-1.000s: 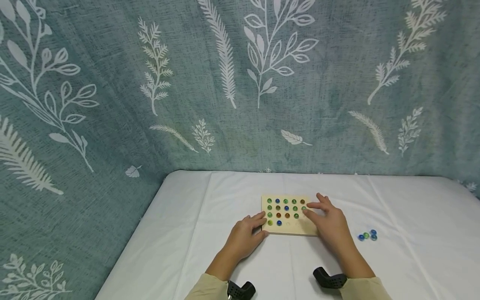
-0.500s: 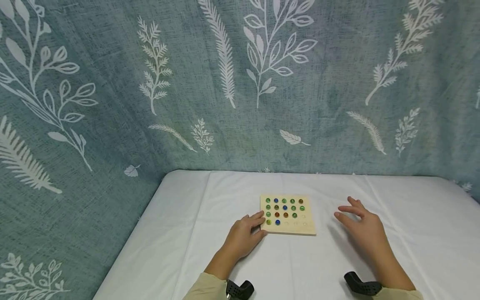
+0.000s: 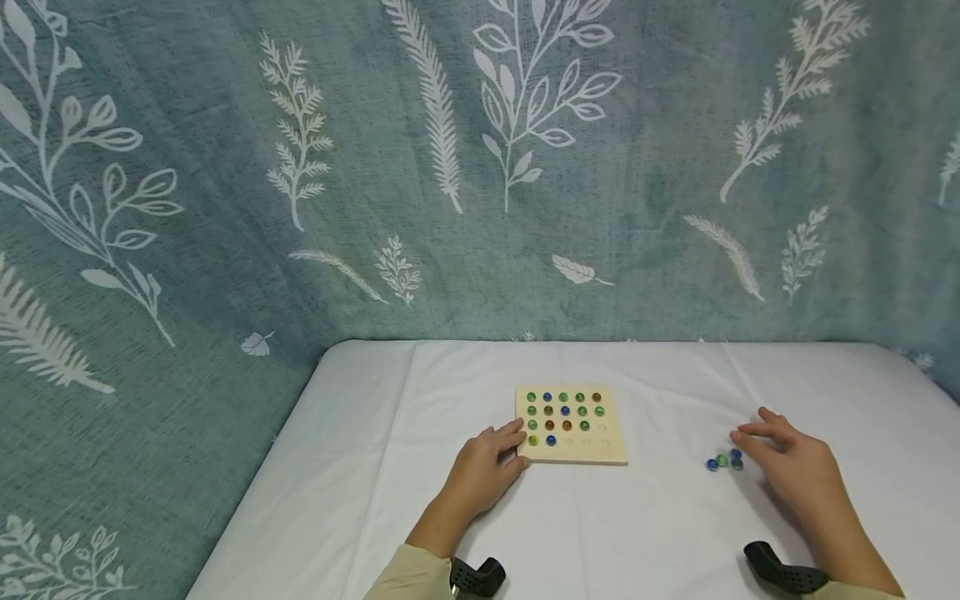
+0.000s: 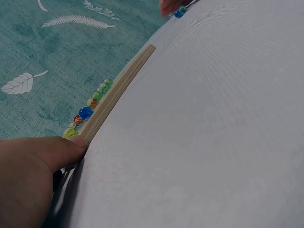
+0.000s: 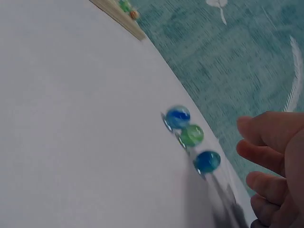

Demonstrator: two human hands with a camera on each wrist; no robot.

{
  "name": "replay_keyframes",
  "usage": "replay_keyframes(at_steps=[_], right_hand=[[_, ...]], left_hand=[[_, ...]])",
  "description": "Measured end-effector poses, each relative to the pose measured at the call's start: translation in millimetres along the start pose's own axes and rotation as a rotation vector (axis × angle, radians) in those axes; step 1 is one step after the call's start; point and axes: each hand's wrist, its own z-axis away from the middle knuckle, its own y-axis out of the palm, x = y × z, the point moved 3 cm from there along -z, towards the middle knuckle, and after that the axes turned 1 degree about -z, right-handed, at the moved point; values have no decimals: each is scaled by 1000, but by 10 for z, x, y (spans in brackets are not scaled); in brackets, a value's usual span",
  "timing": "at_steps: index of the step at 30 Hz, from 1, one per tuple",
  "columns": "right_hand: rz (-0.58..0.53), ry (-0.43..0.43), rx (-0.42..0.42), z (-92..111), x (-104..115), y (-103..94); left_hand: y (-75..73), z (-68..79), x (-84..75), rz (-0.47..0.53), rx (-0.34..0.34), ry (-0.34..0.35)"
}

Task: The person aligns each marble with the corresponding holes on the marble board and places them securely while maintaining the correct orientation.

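Observation:
A pale wooden board [image 3: 615, 446] with rows of round hollows lies on the table. Green, blue and reddish-brown glass marbles [image 3: 565, 411] fill its back rows and part of the front; some hollows at front right hold none. My left hand [image 3: 480, 473] holds the board by its near left corner, the thumb [image 4: 71, 149] against its edge. Out to the right, my right hand [image 3: 798, 468] hovers beside several loose marbles, with thumb and fingers apart and nothing between them. In the right wrist view, a green marble [image 5: 192, 135] lies between two blue marbles [image 5: 178, 117].
A white cloth [image 3: 420, 392] covers the table. Behind it and to the left hangs a green curtain [image 3: 480, 275] with white leaf prints. Black devices sit on both wrists, such as the right wrist band [image 3: 783, 571].
My right hand has moved from the board's right side, past its edge, out to the loose marbles. The left hand stays on the board, and the marbles in it look the same.

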Motion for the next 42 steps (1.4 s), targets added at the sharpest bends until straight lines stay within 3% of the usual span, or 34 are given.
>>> replay_keyframes(at_steps=[5, 19, 36, 42], right_hand=[[46, 33, 8, -80, -53, 3], [202, -46, -2, -38, 11, 75], [212, -40, 24, 30, -35, 74], [211, -98, -11, -23, -12, 48]], left_hand=[[-10, 9, 19, 2, -16, -22], [-11, 26, 20, -16, 1, -34], [27, 29, 9, -8, 17, -21], [-19, -37, -18, -8, 18, -8]])
